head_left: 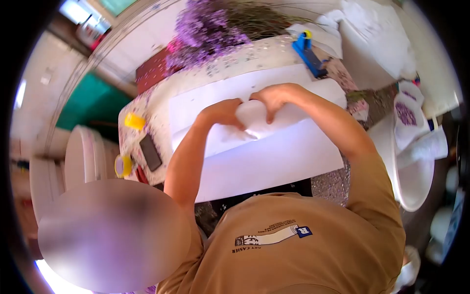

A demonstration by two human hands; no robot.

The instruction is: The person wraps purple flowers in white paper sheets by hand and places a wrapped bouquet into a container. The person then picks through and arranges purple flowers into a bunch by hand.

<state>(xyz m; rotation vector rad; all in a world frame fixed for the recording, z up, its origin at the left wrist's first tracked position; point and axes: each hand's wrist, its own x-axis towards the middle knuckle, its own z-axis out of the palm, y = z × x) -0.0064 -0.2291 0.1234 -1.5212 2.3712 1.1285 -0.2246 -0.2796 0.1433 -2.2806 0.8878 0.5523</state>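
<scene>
A large white sheet of paper [274, 159] lies across the table, its back part folded or rolled into a raised bulge. My left hand [226, 113] curves over the left side of this bulge, fingers bent against the paper. Opposite it, my right hand [275, 98] grips the bulge with its thumb pointing towards me. Between the two hands a rounded fold of white paper [252, 115] sticks up. Whether anything is wrapped inside is hidden.
Purple dried flowers [203, 36] lie at the back of the table. A blue tape dispenser [309, 56] stands at back right. On the left are a yellow tape roll [134, 121], a dark phone [150, 152] and another yellow roll [123, 166]. A white bin [416, 181] stands right.
</scene>
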